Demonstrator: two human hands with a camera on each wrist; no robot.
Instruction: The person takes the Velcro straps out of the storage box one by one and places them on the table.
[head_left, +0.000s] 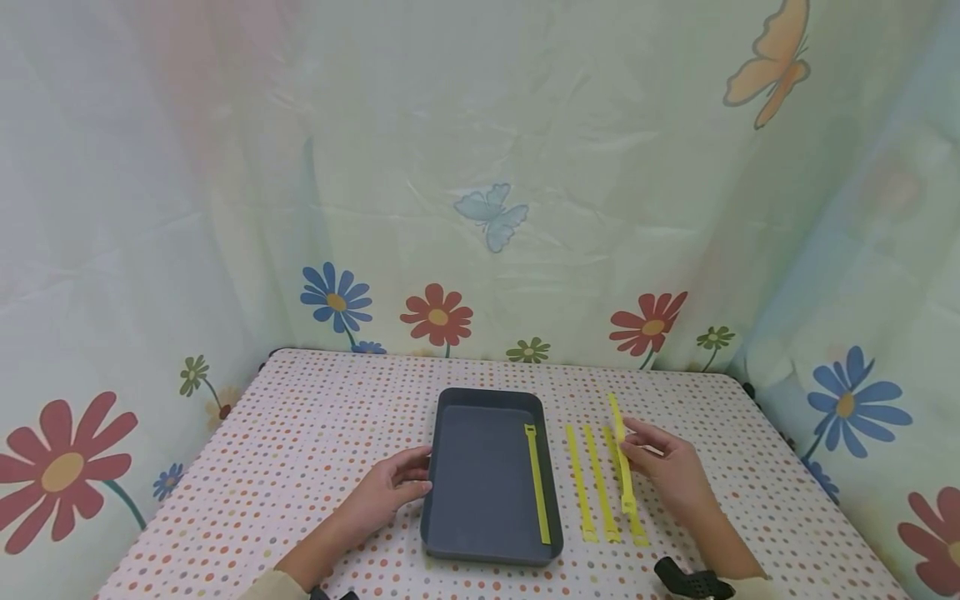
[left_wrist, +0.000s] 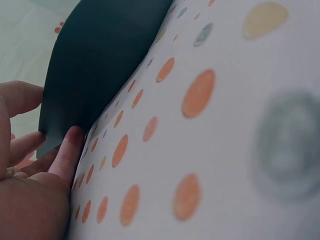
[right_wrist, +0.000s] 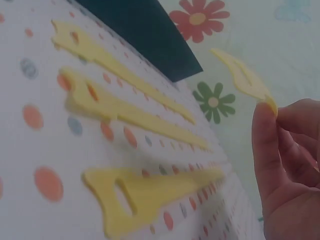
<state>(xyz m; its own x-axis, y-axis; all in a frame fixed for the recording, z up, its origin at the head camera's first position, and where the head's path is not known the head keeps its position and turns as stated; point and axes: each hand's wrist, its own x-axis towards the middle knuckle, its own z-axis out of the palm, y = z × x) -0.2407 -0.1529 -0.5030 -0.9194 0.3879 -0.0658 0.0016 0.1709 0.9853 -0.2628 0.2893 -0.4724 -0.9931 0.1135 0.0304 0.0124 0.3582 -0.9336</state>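
Note:
My left hand (head_left: 384, 492) rests at the left side of a dark grey tray (head_left: 480, 560). In the left wrist view its fingertips touch the tray's outer wall (left_wrist: 95, 60). Between thumb and fingers, my right hand (head_left: 672, 473) pinches a yellow slotted cable strap (head_left: 624, 471), raised above the table with its slotted end toward me. Three similar straps (head_left: 581, 492) lie side by side on the table right of the tray, the rightmost partly covered by the held one. Inside the tray, along its right wall, lies one more yellow strap (head_left: 537, 487).
A polka-dot cloth (head_left: 330, 425) covers the table. Behind and on both sides hangs a curtain (head_left: 570, 275) printed with flowers and butterflies. Black straps show at both wrists, the right one (head_left: 693, 581) close to the table's near edge.

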